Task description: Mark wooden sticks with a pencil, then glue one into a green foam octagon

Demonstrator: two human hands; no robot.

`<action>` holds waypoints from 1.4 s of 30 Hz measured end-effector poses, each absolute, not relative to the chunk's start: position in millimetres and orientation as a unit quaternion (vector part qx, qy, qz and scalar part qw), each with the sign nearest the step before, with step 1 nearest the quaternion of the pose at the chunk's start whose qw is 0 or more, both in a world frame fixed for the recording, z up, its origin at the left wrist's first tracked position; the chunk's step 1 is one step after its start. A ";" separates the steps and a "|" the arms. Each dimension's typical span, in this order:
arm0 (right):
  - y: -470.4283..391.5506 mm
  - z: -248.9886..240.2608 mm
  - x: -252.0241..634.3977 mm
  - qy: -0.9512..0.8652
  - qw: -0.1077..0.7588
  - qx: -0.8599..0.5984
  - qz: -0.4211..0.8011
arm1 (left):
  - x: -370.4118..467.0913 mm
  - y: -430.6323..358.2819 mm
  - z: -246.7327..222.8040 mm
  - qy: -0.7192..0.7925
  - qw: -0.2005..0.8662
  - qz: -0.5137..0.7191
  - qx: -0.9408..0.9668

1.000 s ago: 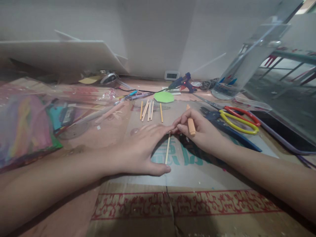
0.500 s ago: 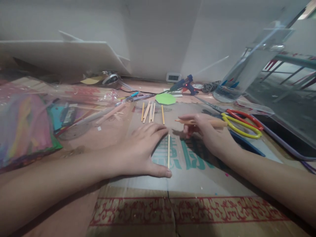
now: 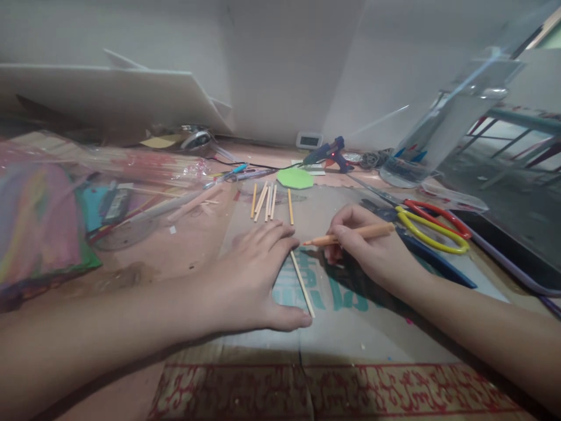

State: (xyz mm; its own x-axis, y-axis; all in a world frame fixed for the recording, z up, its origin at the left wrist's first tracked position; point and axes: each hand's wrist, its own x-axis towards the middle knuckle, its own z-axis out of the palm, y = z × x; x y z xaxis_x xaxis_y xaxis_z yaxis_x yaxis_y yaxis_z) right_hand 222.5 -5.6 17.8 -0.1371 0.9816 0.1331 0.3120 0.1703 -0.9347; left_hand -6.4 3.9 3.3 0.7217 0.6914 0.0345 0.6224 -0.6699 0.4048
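My left hand [image 3: 258, 280] lies on the board, thumb and forefinger spread around a thin pale stick [image 3: 302, 284]. The stick's far end is at the forefinger and its near end at the thumb tip. In my right hand [image 3: 363, 237] is an orange marker [image 3: 370, 231], its tip pointing left at the stick's far end, a little apart from it. Beyond my left hand several short sticks [image 3: 267, 202] lie in a loose group, with one yellow stick [image 3: 290, 206] to their right. A green octagonal piece [image 3: 295, 178] sits behind them.
Scissors with red and yellow handles [image 3: 432, 228], a phone [image 3: 508, 248] and a clear bottle [image 3: 432, 137] stand or lie right. A blue glue gun [image 3: 331, 153] is at the back. Bagged sticks [image 3: 131, 166] and a colourful bag [image 3: 44, 222] lie left.
The pale stick has tilted, its near end shifting right with my left thumb. My right hand has turned the marker, and its tip has moved left and nearer to the stick.
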 end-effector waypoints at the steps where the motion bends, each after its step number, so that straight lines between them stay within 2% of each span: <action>1: -5.0 17.2 222.4 -0.632 0.420 -0.509 0.405 | -6.5 3.5 2.6 0.358 0.182 0.101 0.910; 7: -7.3 13.9 222.2 -0.624 0.438 -0.482 0.432 | -8.9 -3.6 0.3 0.364 0.136 0.146 0.910; 17: -6.8 17.0 221.2 -0.635 0.445 -0.479 0.412 | -3.0 -12.5 1.7 0.361 0.152 0.118 0.913; 28: -0.7 11.4 225.1 -0.607 0.464 -0.485 0.426 | -3.9 -22.2 13.2 0.374 0.070 0.052 0.923; 37: -1.4 14.1 224.0 -0.632 0.451 -0.489 0.397 | -4.3 -15.7 7.8 0.376 0.169 0.067 0.909; 42: -0.7 13.1 224.3 -0.632 0.458 -0.484 0.395 | -2.9 -13.0 3.6 0.386 0.151 0.064 0.908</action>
